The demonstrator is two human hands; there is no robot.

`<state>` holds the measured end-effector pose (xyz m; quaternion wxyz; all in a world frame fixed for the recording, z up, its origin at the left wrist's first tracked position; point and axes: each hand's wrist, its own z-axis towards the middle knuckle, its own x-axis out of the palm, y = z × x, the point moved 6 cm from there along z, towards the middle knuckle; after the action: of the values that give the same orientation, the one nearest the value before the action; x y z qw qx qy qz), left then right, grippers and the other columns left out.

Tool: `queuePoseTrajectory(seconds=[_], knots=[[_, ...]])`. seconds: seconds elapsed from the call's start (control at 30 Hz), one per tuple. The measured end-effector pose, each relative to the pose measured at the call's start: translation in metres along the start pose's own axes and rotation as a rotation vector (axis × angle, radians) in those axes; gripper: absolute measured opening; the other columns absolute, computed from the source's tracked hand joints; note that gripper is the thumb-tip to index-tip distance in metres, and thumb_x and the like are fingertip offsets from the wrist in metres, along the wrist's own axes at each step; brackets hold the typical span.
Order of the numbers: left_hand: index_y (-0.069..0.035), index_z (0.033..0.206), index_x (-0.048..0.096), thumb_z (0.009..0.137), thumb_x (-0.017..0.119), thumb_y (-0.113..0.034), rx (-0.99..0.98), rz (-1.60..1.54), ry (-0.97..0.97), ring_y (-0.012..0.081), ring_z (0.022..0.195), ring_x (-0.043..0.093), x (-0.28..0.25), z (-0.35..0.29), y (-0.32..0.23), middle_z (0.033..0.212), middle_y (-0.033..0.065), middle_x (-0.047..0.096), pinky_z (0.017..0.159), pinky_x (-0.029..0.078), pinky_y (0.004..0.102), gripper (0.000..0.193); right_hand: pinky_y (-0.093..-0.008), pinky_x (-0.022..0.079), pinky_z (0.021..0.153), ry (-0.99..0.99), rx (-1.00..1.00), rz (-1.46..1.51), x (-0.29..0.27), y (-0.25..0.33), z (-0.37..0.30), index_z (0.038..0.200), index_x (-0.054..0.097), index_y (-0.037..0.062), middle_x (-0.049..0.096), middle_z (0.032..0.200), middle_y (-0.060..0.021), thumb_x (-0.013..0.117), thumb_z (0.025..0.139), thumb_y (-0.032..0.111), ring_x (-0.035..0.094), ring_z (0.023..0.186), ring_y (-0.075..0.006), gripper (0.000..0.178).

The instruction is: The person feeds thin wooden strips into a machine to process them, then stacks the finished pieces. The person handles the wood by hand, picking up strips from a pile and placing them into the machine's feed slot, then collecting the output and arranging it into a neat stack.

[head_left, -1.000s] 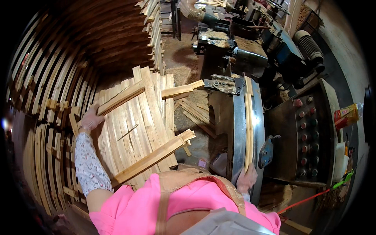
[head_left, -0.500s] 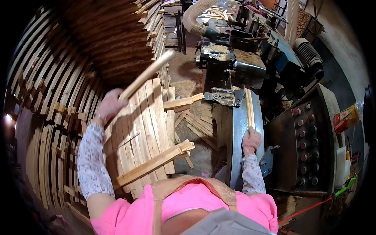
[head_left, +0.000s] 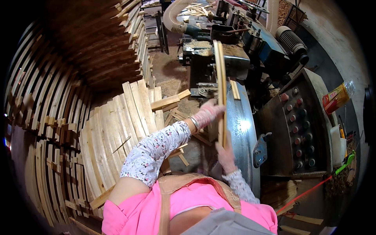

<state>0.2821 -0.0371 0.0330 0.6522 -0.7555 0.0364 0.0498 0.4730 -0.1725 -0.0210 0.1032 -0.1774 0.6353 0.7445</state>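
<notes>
A long, narrow wooden strip (head_left: 222,74) stands out ahead of me, raised over the left edge of a machine's metal bed (head_left: 243,147). A dark line runs along its length; whether it is one piece or two side by side, I cannot tell. My left hand (head_left: 208,113), in a pinkish glove, closes on its middle from the left. Lower down, my right hand (head_left: 226,156), gloved and slightly blurred, grips the near end. Beyond the hands, a short length of wood (head_left: 235,90) lies on the bed near the machine's infeed.
Many boards lie on a stack (head_left: 113,129) at my left, beside tall racks of slats (head_left: 51,113). A control panel (head_left: 303,129) with several buttons stands right of the bed. A ribbed hose (head_left: 174,17) and a motor (head_left: 290,41) are farther off. Loose offcuts (head_left: 180,115) lie on the floor.
My left hand has swung from the board stack to the right, bringing its wooden strip over the bed. My right hand has left the piece on the bed, which now lies farther in.
</notes>
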Motion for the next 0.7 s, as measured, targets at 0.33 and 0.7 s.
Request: queuePoseTrajectory(seconds=[0.33,0.7], knots=[[0.003,0.145,0.064,0.097,0.072,-0.035,-0.122,0.25,0.307,0.0231,0.122,0.07,-0.036,-0.093,0.014,0.132,0.0178,0.073,0.108,0.052,0.0339,0.061,-0.0567,0.053,0.089,-0.404,-0.02,-0.989,-0.096,-0.082,-0.105,0.139,0.063,0.0049,0.071,0.123,-0.0232,0.073,0.093,0.027,0.067,0.105,-0.0451,0.053],[0.001,0.146,0.06,0.088,0.079,-0.035,0.18,0.792,0.144,0.0372,0.133,0.063,-0.094,-0.197,-0.031,0.141,0.0234,0.065,0.117,0.048,0.0444,0.071,-0.056,0.056,0.093,-0.477,0.135,-0.859,-0.054,-0.123,0.164,0.15,0.056,0.0221,0.071,0.121,-0.0174,0.071,0.099,0.041,0.067,0.109,-0.044,0.057]])
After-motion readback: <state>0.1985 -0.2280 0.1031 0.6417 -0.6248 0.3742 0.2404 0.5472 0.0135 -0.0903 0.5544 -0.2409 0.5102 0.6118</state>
